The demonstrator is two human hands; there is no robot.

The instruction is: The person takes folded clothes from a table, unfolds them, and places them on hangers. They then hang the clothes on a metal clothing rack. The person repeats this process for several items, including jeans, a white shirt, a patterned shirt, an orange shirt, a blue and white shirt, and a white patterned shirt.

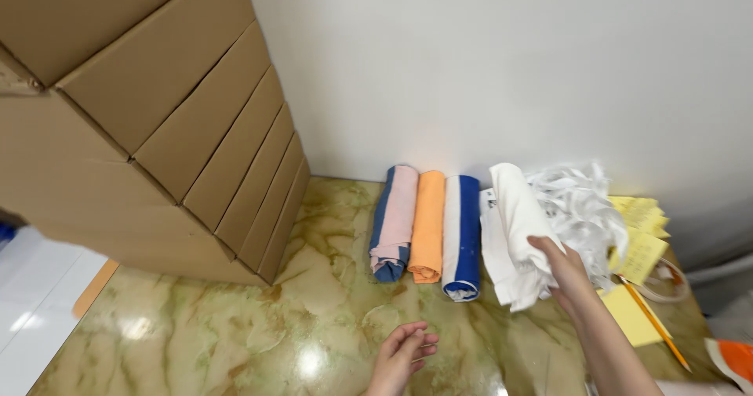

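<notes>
Gripping a white rolled cloth (514, 231), the right hand (566, 270) rests beside yellow paper sheets (639, 239).

Head-worn view, angled down, close.

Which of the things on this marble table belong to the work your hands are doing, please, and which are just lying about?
In hand:
right hand gripping the white rolled cloth
left hand, open, touching nothing
pink-and-blue roll, orange roll, blue-and-white roll, side by side
pile of white fabric strips

Lying about:
cardboard boxes
yellow paper sheets
pencil
</notes>
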